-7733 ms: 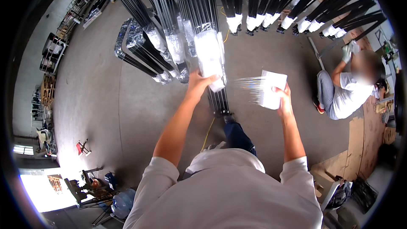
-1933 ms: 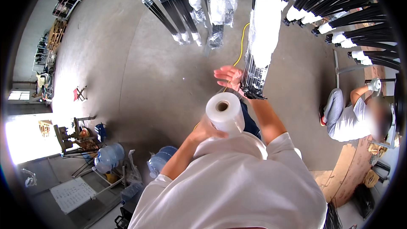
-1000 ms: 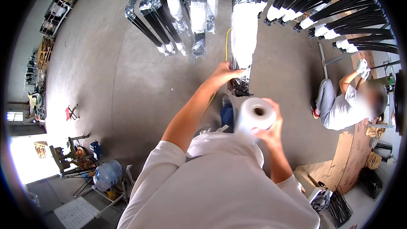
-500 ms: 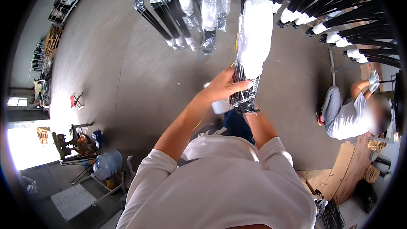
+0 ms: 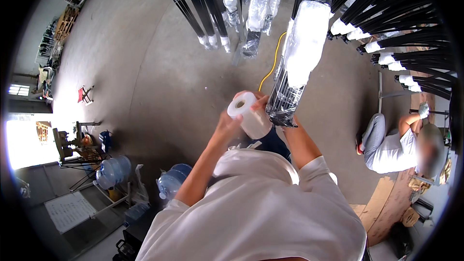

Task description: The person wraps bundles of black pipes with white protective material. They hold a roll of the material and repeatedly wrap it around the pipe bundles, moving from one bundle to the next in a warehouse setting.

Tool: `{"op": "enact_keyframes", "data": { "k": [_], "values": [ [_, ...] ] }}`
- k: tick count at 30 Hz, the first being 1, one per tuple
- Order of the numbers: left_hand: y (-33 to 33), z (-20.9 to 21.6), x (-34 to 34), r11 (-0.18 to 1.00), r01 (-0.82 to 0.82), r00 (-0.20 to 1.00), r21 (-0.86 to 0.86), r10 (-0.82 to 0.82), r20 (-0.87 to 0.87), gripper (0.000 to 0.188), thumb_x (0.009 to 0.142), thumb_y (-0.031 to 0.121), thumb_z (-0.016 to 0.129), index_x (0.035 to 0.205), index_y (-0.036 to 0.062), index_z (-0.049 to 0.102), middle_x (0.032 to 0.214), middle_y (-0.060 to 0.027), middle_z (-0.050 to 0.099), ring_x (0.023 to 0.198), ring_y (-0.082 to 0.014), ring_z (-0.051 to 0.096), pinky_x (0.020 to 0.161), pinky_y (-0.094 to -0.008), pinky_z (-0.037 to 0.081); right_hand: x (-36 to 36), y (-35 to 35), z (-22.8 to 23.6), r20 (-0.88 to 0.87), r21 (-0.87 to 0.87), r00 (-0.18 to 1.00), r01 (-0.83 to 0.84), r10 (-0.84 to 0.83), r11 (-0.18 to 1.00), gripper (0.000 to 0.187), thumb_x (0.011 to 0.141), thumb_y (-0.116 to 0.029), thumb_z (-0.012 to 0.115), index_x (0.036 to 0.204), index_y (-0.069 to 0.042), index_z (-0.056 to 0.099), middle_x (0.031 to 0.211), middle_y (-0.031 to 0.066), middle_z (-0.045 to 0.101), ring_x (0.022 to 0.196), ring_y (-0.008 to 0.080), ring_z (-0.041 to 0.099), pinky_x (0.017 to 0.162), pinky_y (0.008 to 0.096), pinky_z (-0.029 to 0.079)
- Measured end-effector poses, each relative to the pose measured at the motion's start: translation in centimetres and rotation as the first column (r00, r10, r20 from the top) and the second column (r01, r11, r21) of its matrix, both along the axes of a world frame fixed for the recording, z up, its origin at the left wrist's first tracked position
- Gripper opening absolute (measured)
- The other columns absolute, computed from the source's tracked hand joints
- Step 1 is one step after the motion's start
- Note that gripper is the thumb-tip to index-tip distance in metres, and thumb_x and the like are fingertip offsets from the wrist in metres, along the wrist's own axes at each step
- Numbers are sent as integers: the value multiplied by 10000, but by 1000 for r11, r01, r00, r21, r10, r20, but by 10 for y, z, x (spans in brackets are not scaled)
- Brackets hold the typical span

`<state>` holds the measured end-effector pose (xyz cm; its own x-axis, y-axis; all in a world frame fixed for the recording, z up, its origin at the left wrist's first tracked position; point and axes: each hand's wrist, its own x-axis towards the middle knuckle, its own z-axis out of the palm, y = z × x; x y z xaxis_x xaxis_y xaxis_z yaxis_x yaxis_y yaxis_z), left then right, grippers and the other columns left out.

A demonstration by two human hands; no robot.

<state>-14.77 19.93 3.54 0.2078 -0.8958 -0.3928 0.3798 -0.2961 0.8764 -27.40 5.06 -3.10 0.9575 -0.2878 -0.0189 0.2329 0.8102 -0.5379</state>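
I take the wrapped bundle (image 5: pixel 300 53) of black tubes as my landmark; it has white covering on its middle part and shiny clear film around its near end, which lies close before the person. The roll of clear film (image 5: pixel 255 122) is just to the left of this near end, tilted, with its round core opening turned upward. The left hand (image 5: pixel 228 124) is at the side of the roll farther from the bundle, and its thumb lies along the roll; this hand is blurred, so I cannot tell if its fingers are clamped there. The right hand (image 5: pixel 259 101) comes around from behind the bundle, its forearm showing on the right side of it, and it seems to grip the roll between thumb and fingers, near the core end. A yellow cord (image 5: pixel 271 70) runs on the floor, directly left of the bundle. Farther to the left of the bundle stand bent tubes (image 5: pixel 207 12), partly wrapped. On its right side there are many black tubes (image 5: pixel 413 34) with white sleeves, and below these a co-worker (image 5: pixel 394 150) sits, well apart from the bundle.
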Motion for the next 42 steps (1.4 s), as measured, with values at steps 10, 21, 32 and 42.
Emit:
{"op": "enact_keyframes", "data": {
  "k": [10,21,32,42],
  "values": [
    [-1,-24,8,977,128,965,-172,-163,-206,845,600,240,720,1292,59,271,1195,-50,421,1127,-177,385,956,-332,300,-1,-2,32,-20,-46,993,-114,113,992,719,536,-232,654,1165,34,430,1032,124,557,923,204,557,827,307,416],
    [11,-24,36,902,359,866,-241,-418,-273,888,510,216,775,1263,41,338,1182,-67,464,1108,-185,419,980,-329,287,28,12,49,-152,-51,937,-324,313,945,901,464,-259,640,1261,32,338,1146,125,512,1039,205,510,926,301,350],
    [32,-45,11,915,141,711,-377,-359,-605,934,468,147,762,1282,45,315,1188,-68,471,1106,-184,438,955,-329,331,16,-1,37,-121,-242,966,-253,230,937,739,820,-464,488,1348,-41,190,1343,170,288,1238,279,297,1011,420,251],
    [1,48,-16,932,176,860,-316,-302,-411,912,526,261,781,1273,40,307,1160,-79,462,1097,-178,431,952,-337,320,-78,-12,62,-337,-598,530,518,-778,612,215,842,-198,463,891,-13,560,753,67,564,657,132,536,588,242,432]
  ]
}}
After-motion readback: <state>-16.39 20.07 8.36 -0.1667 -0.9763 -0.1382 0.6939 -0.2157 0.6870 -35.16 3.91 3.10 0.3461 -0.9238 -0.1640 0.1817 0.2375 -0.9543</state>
